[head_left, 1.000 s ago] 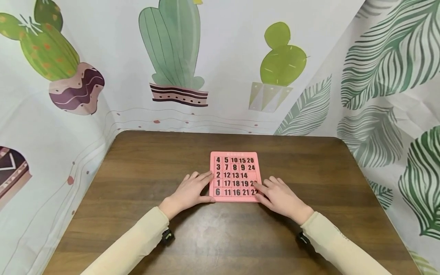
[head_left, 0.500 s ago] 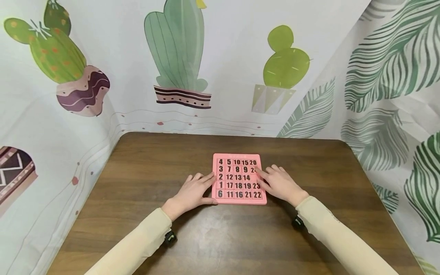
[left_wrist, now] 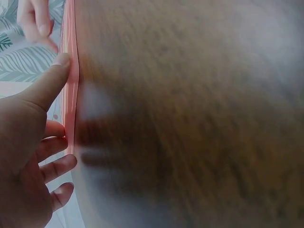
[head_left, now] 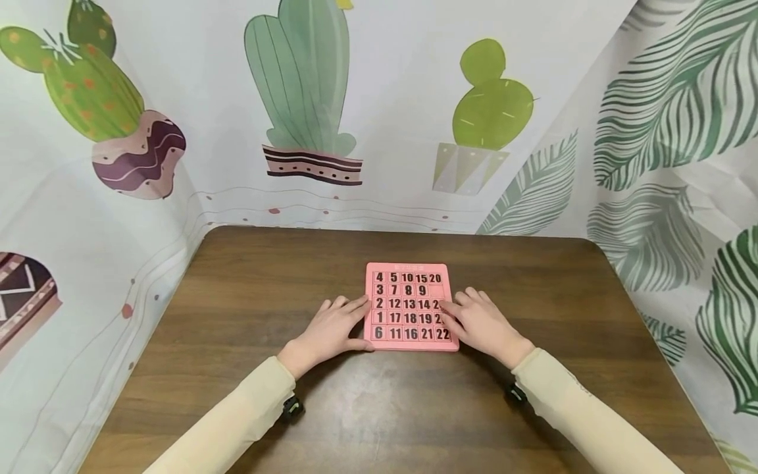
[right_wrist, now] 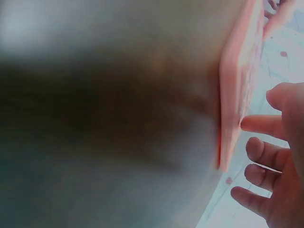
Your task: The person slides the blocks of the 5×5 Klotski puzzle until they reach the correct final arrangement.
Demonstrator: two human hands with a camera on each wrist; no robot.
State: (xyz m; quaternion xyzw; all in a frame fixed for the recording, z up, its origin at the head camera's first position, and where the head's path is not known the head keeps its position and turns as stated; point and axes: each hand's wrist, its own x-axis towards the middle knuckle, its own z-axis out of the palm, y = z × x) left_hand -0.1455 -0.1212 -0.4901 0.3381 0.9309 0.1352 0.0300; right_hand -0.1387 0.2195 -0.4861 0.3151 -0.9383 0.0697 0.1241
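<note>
A pink number slide puzzle [head_left: 408, 345] lies flat on the brown table, its tiles in rows with black numbers. The gap [head_left: 436, 290] is at the right end of the second row. My left hand [head_left: 324, 331] rests along the puzzle's left edge, with the thumb at the near left corner. My right hand [head_left: 484, 324] is at the right edge; its index fingertip touches the right-hand tile of the third row and partly covers its number. In the right wrist view the extended index finger [right_wrist: 262, 124] meets the puzzle's face [right_wrist: 247, 90], the other fingers apart from it.
The wooden table [head_left: 367, 421] runs up to a white backdrop [head_left: 397, 85] printed with cacti and leaves. Both wrists carry a small black device, the left one [head_left: 292, 408] and the right one [head_left: 517, 394].
My right hand moved up to the second row's end tile, 24, then back toward me. That tile slid down into the third-row gap, leaving the gap in the second row. The left hand stayed.
</note>
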